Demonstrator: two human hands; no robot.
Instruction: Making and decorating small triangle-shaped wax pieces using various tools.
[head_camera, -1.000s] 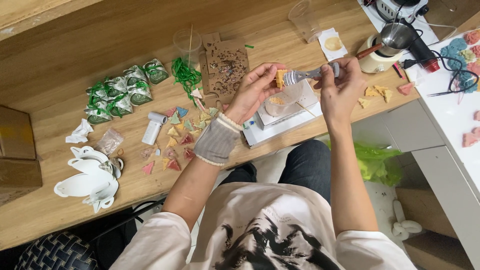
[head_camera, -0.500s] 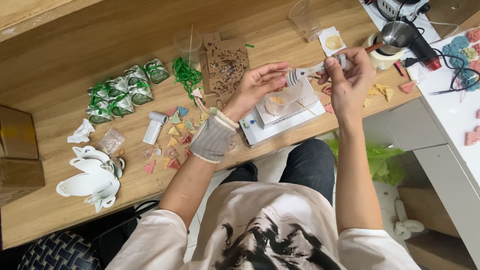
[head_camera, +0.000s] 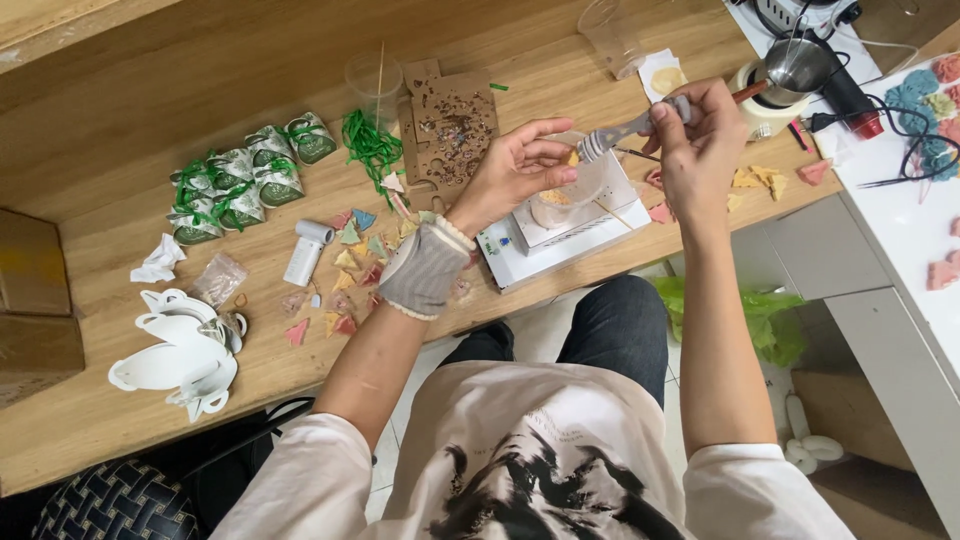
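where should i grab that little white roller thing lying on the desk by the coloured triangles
Probably grip the white cylinder across its middle, coming straight down from above. It lies flat on the wooden desk, long sides mostly open; coloured triangle pieces sit just off its upper end, so avoid that end.

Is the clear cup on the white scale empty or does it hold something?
Not empty: the clear cup holds orange-tan material at its bottom.

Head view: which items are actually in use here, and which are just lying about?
In use:
left hand
right hand
grey tool
clear cup
white scale

Lying about:
green wrapped packets
green ribbon
small coloured triangles
brown perforated card
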